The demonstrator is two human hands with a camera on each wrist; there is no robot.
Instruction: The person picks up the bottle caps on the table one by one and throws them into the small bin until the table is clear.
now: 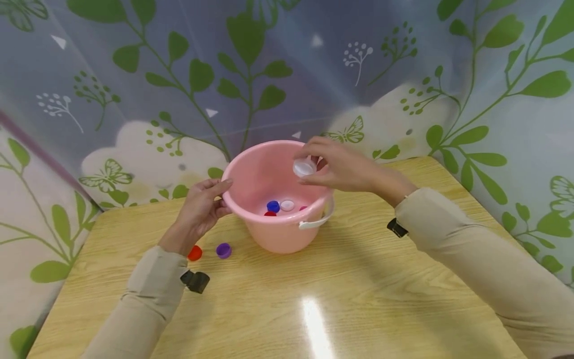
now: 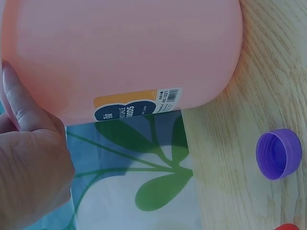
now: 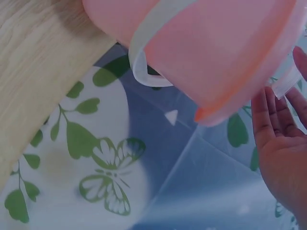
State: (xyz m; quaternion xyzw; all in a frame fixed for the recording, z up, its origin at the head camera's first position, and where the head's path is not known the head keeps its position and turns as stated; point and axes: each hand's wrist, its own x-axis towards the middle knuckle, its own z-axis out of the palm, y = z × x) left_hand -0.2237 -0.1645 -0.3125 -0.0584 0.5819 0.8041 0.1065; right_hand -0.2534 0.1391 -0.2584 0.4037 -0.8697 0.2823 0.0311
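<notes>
A pink bucket stands on the table, and my left hand grips its rim on the left side, thumb on top. Over the right part of its mouth, my right hand pinches a white bottle cap between thumb and fingers. Inside, at the bottom, lie a blue cap, a white cap and a red cap; a pinkish one is partly hidden by the near rim. Left of the bucket, a purple cap lies on the wood with its hollow side showing, near an orange-red cap.
The bucket's white handle hangs down at its front right. The wooden table meets a wall covering with leaf and butterfly prints behind and at both sides. A bright light reflection crosses the table's near part.
</notes>
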